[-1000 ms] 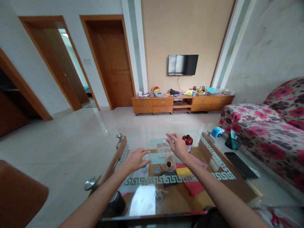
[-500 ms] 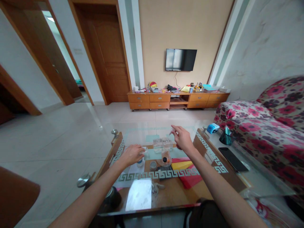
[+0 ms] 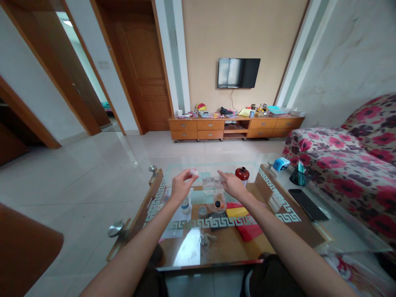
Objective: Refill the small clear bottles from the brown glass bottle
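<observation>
Two hands hover apart: left hand (image 3: 181, 186) pinches a small clear piece (image 3: 194, 171), perhaps a lid; right hand (image 3: 232, 186), loosely closed, touches the clear container (image 3: 212, 186) between them.

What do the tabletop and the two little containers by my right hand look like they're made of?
Tabletop: clear glass, glossy; it mirrors window glare and shows things lying beneath. Small containers beside the right hand: transparent, probably glass or clear plastic; too small to tell which.
</observation>
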Demonstrator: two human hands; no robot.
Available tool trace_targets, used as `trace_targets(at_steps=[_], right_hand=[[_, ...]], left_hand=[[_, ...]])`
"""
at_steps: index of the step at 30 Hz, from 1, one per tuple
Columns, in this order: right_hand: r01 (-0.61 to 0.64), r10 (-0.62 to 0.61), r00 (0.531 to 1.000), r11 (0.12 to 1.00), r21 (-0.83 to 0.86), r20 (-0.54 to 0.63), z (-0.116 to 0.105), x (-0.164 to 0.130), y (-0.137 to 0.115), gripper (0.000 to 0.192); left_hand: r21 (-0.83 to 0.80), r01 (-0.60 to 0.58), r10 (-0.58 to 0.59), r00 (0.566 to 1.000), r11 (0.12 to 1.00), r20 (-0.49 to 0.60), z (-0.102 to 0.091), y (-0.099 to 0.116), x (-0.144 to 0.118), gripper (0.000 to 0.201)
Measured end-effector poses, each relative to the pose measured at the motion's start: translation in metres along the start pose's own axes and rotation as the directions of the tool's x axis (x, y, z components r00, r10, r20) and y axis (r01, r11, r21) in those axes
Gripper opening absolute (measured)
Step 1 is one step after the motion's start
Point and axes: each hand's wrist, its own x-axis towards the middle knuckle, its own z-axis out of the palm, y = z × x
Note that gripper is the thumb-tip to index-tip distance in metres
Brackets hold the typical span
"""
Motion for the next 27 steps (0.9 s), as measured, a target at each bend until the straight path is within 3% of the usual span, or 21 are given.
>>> trace_targets(at_steps=[6, 10, 14, 17, 21, 24, 27], right_hand=[[0.066, -0.065, 0.981, 0.998, -0.005, -0.181, -0.024, -0.007, -0.007, 0.053], [0.108, -0.097, 0.973, 0.993, 0.044, -0.210, -0.036, -0.012, -0.019, 0.042], [0.056, -0.056, 0.998, 0.997, 0.056, 0.000, -0.034, -0.017, -0.026, 0.036], [0.074, -0.079, 0.970, 0.997, 0.027, 0.231, -0.023, -0.022, -0.026, 0.037], [0.155, -0.150, 0.908, 0.988, 0.019, 0.391, -0.002, -0.031, -0.028, 0.032], [0.194, -0.190, 0.884, 0.980, 0.035, 0.426, 0.010, -0.035, -0.033, 0.023], [0.218, -0.220, 0.890, 0.975, 0.053, 0.400, 0.016, -0.037, -0.035, 0.029]], left_hand=[[-0.048, 0.006, -0.006, 1.000, 0.999, 0.006, 0.032, -0.006, 0.008, 0.030], [0.163, -0.044, 0.028, 0.995, 0.986, 0.099, 0.048, -0.015, 0.015, 0.029], [0.310, -0.044, -0.015, 0.982, 0.950, 0.186, 0.063, -0.031, 0.012, 0.023], [0.393, -0.032, -0.047, 0.981, 0.919, 0.191, 0.067, -0.044, 0.006, 0.033], [0.478, -0.031, -0.068, 0.980, 0.878, 0.188, 0.048, -0.060, 0.001, 0.047], [0.545, 0.014, -0.109, 0.984, 0.838, 0.141, 0.019, -0.074, -0.001, 0.052], [0.600, 0.045, -0.149, 0.981, 0.799, 0.125, -0.012, -0.090, -0.004, 0.055]])
